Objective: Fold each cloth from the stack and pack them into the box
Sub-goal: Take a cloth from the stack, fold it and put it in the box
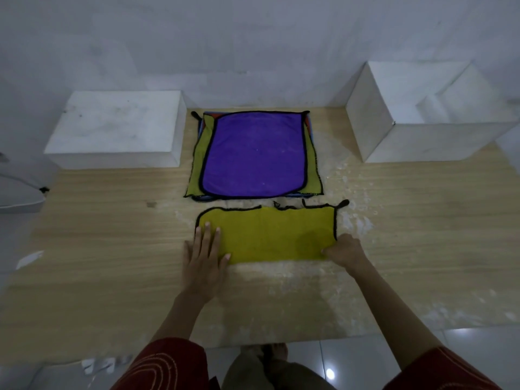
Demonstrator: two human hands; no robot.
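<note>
A yellow cloth (270, 235) with black edging lies folded in half as a wide strip on the wooden table (112, 249). My left hand (204, 254) presses flat on its left end, fingers straight. My right hand (344, 250) pinches the cloth's near right corner, fingers curled. Behind it lies the stack of cloths (254, 154), a purple one on top and a yellow-green one showing beneath. An open white box (422, 136) stands at the back right, its inside looking bare.
A closed white box (115, 128) sits at the back left. A white wall runs behind the table. Pale scuffed patches mark the wood around the cloths. The table's near edge meets a tiled floor, where my feet show.
</note>
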